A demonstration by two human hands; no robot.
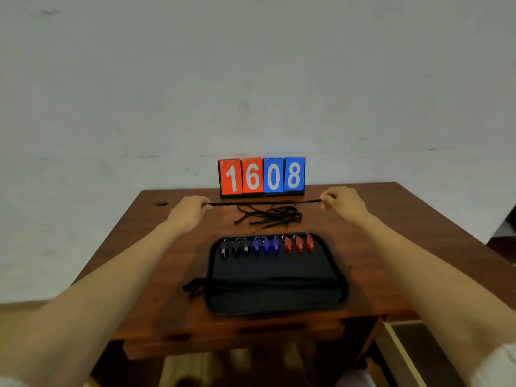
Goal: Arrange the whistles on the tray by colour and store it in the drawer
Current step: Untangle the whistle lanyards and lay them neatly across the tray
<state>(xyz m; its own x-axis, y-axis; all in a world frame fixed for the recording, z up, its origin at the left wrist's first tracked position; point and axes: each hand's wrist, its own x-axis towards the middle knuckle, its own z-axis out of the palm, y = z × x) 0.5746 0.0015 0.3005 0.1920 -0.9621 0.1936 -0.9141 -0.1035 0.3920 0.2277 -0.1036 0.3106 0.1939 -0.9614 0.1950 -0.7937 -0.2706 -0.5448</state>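
A black tray [275, 300] lies on the wooden table [145, 247]. Along its far edge sit three black whistles [236, 248], three blue whistles [265, 244] and three red whistles [299, 243], grouped by colour from left to right. My left hand [192, 210] and my right hand [342, 203] each pinch one end of a black cord [265, 203], stretched taut between them above the table's far side. A tangle of more black cords [272, 216] lies just beneath it. Several cords [268, 282] also lie across the tray's middle.
A flip scoreboard [262, 176] reading 1608 stands at the table's far edge against the wall. An open drawer [402, 356] shows at the lower right, beside the table's front. A small dark spot [162, 203] marks the table's far left.
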